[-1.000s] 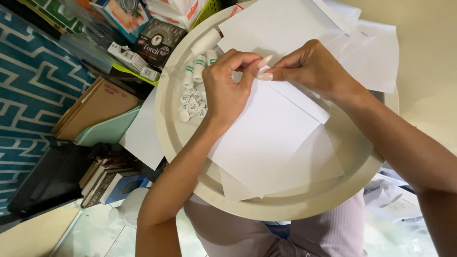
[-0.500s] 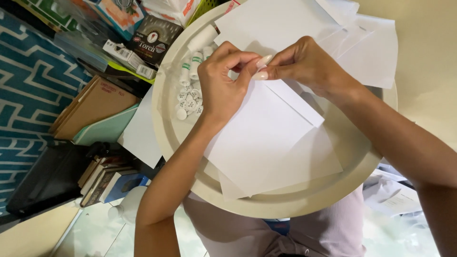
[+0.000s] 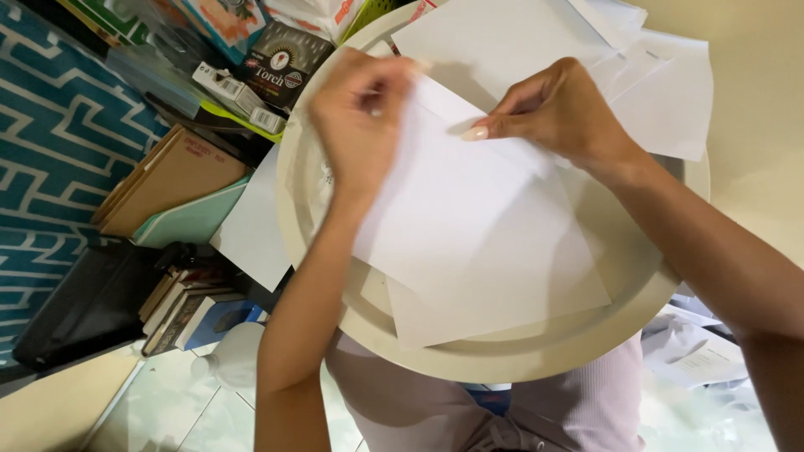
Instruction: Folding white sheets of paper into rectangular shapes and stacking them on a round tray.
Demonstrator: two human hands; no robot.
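Observation:
A folded white paper sheet (image 3: 456,201) lies on a round cream tray (image 3: 519,360) on my lap. My left hand (image 3: 356,125) pinches the sheet's upper left corner and lifts that edge. My right hand (image 3: 557,109) presses its fingertips down on the fold near the sheet's top. A second white sheet (image 3: 519,293) lies flat under the folded one. More white sheets (image 3: 636,75) are stacked at the tray's far right.
Boxes and packets (image 3: 268,59) crowd the upper left beside the tray. Brown and teal folders (image 3: 167,192) and several books (image 3: 180,305) lie on the floor at left, next to a blue patterned rug (image 3: 59,142). Loose papers (image 3: 703,360) sit at lower right.
My left hand has moved up and left, pulling the sheet's corner with it, and now covers the small white items on the tray. My right hand stayed on the fold.

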